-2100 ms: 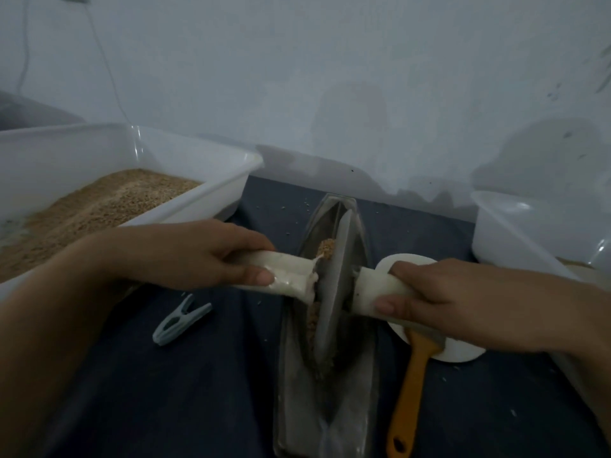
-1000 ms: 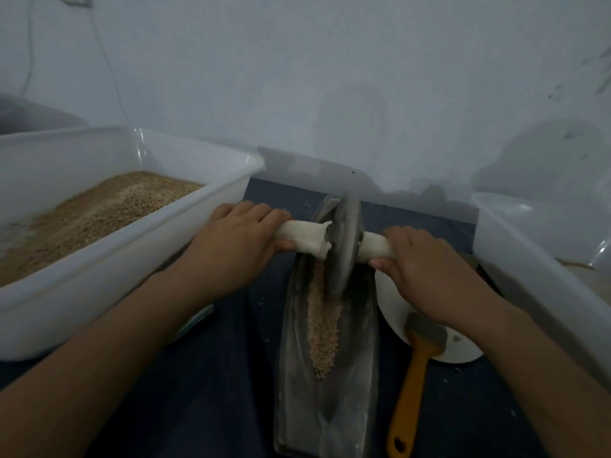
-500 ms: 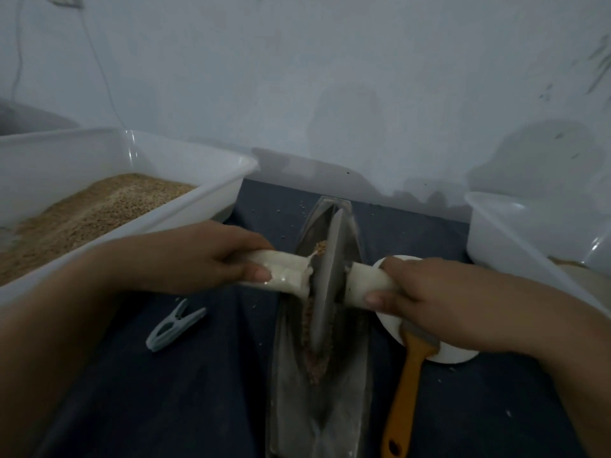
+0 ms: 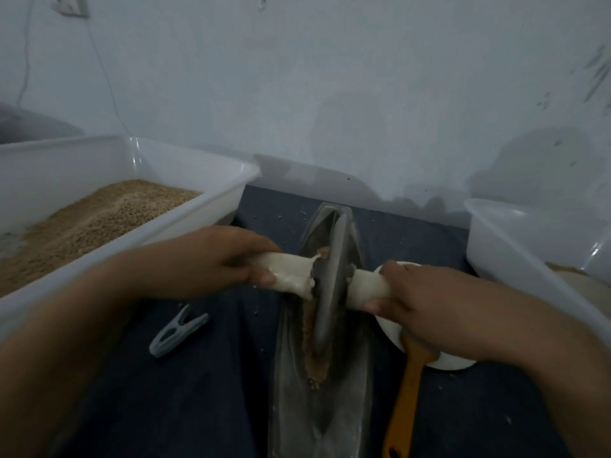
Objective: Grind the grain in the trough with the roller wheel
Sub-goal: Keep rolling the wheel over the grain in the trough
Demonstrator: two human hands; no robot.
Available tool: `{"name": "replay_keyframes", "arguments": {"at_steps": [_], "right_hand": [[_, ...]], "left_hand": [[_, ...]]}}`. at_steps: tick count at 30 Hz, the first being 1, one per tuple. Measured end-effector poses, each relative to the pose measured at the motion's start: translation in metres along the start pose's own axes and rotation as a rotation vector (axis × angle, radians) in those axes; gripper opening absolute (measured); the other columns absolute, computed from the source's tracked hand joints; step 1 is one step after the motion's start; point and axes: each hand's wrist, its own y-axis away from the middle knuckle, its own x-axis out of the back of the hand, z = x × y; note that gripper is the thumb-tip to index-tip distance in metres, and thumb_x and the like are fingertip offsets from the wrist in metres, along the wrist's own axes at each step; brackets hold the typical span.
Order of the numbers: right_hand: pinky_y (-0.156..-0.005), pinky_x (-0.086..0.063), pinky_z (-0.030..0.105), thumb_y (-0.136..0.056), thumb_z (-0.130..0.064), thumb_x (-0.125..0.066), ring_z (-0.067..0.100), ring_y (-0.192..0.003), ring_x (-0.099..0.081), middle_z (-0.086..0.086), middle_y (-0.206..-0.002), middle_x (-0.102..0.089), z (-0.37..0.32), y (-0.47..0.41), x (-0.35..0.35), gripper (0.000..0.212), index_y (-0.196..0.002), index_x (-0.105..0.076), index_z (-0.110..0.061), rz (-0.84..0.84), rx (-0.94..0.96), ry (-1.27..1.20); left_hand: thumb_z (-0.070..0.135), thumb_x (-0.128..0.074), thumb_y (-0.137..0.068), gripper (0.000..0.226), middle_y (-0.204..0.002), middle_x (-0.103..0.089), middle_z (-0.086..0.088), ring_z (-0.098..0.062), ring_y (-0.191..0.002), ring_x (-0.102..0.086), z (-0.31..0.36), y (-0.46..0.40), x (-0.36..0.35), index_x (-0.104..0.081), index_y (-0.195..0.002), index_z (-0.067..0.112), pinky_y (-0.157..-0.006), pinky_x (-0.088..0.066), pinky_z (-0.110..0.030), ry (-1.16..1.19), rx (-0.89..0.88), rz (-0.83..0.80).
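**Metal wheel, two-handed grip, narrow channel**

Metal, thick and dull grey: roller wheel (image 4: 327, 285) upright on edge at centre frame, seated in the long boat-shaped trough (image 4: 291, 375) running toward the bottom edge. Probably heavy and rigid, likely to tip sideways unless steadied from both ends. Best held where held now, on the white wrapped handle (image 4: 287, 272) either side of the disc. Left hand (image 4: 215, 259) wrapped round the left stub, fingers curled, thumb underneath. Right hand (image 4: 426, 295) curled round the right stub likewise. Brown grain (image 4: 317, 355) heaped along the trough floor, loose and apt to spill over the low rims.

Room tight sideways: white tub (image 4: 211, 200) of grain at left, second tub (image 4: 515, 246) at right, white disc (image 4: 453, 361) and orange-handled brush (image 4: 406, 401) just beside the trough, clothes peg (image 4: 178, 332) lower left. Free travel only lengthwise, toward the wall or the bottom edge.
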Motion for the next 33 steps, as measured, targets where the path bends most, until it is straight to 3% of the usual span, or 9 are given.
{"name": "replay_keyframes", "arguments": {"at_steps": [3,6,11,15,18,21,25,29,33], "right_hand": [[-0.057,-0.035,0.021,-0.087,-0.062,-0.031,0.007,-0.063,-0.045,-0.004,-0.071,-0.044,-0.004,0.018,0.017,0.04,-0.074,-0.037,-0.025,-0.122,0.052,-0.065],[-0.055,-0.032,0.02,-0.087,-0.06,-0.031,0.005,-0.062,-0.043,-0.006,-0.069,-0.043,-0.006,0.016,0.017,0.038,-0.073,-0.035,-0.026,-0.095,0.047,-0.051],[-0.059,-0.029,0.025,-0.095,-0.048,-0.032,0.006,-0.072,-0.04,-0.013,-0.079,-0.038,0.007,-0.017,-0.01,0.025,-0.077,-0.03,-0.031,0.086,-0.069,-0.046],[-0.076,-0.03,0.027,-0.095,-0.045,-0.034,0.014,-0.096,-0.043,-0.004,-0.108,-0.047,0.017,-0.032,-0.026,0.034,-0.119,-0.041,-0.022,0.318,-0.118,0.059],[-0.071,-0.026,0.026,-0.095,-0.048,-0.033,0.01,-0.088,-0.038,-0.006,-0.102,-0.043,0.014,-0.027,-0.023,0.028,-0.108,-0.038,-0.024,0.257,-0.082,0.097],[-0.062,-0.027,0.026,-0.094,-0.052,-0.032,0.006,-0.075,-0.037,-0.012,-0.084,-0.038,0.004,-0.01,-0.006,0.027,-0.083,-0.03,-0.027,0.069,-0.022,0.042],[-0.058,-0.035,0.019,-0.085,-0.062,-0.03,0.005,-0.067,-0.046,-0.007,-0.075,-0.046,-0.007,0.019,0.017,0.036,-0.075,-0.035,-0.028,-0.094,0.06,-0.034],[-0.054,-0.032,0.019,-0.089,-0.059,-0.03,0.004,-0.067,-0.045,-0.007,-0.077,-0.047,-0.01,0.014,0.013,0.033,-0.083,-0.039,-0.027,-0.027,0.038,0.018],[-0.056,-0.026,0.022,-0.095,-0.048,-0.033,0.002,-0.069,-0.037,-0.014,-0.077,-0.034,0.003,-0.015,-0.008,0.028,-0.074,-0.024,-0.032,0.088,-0.053,0.002]], "left_hand": [[0.073,-0.05,-0.075,0.039,-0.104,-0.061,0.026,0.007,-0.096,-0.057,0.0,0.009,0.011,-0.055,-0.107,0.053,-0.084,-0.044,-0.017,0.137,-0.016,-0.144],[0.075,-0.046,-0.07,0.044,-0.102,-0.062,0.026,0.007,-0.093,-0.056,0.002,0.008,0.009,-0.057,-0.105,0.051,-0.079,-0.044,-0.016,0.099,0.025,-0.133],[0.048,-0.05,-0.086,0.038,-0.112,-0.06,0.01,-0.01,-0.105,-0.055,0.001,-0.014,-0.016,-0.055,-0.121,0.034,-0.09,-0.039,-0.027,-0.193,0.093,0.24],[0.044,-0.048,-0.09,0.045,-0.124,-0.057,0.004,-0.017,-0.115,-0.05,-0.001,-0.024,-0.032,-0.049,-0.131,0.027,-0.091,-0.029,-0.028,-0.392,0.077,0.454],[0.043,-0.054,-0.087,0.041,-0.116,-0.059,0.006,-0.013,-0.108,-0.052,-0.002,-0.021,-0.023,-0.054,-0.126,0.029,-0.089,-0.034,-0.027,-0.261,0.058,0.363],[0.053,-0.056,-0.079,0.031,-0.103,-0.063,0.019,0.004,-0.094,-0.056,0.0,-0.007,-0.005,-0.058,-0.109,0.045,-0.085,-0.042,-0.02,0.009,0.053,0.099],[0.066,-0.056,-0.072,0.041,-0.102,-0.066,0.022,0.003,-0.093,-0.061,0.002,0.009,0.013,-0.061,-0.109,0.048,-0.084,-0.046,-0.02,0.207,-0.001,-0.172],[0.064,-0.054,-0.071,0.044,-0.103,-0.067,0.017,0.0,-0.095,-0.061,0.003,0.006,0.01,-0.062,-0.109,0.044,-0.089,-0.046,-0.028,0.165,0.046,-0.13],[0.056,-0.048,-0.081,0.038,-0.108,-0.064,0.011,-0.004,-0.095,-0.056,0.001,-0.011,-0.009,-0.056,-0.114,0.041,-0.084,-0.042,-0.024,-0.024,0.143,0.12]]}}
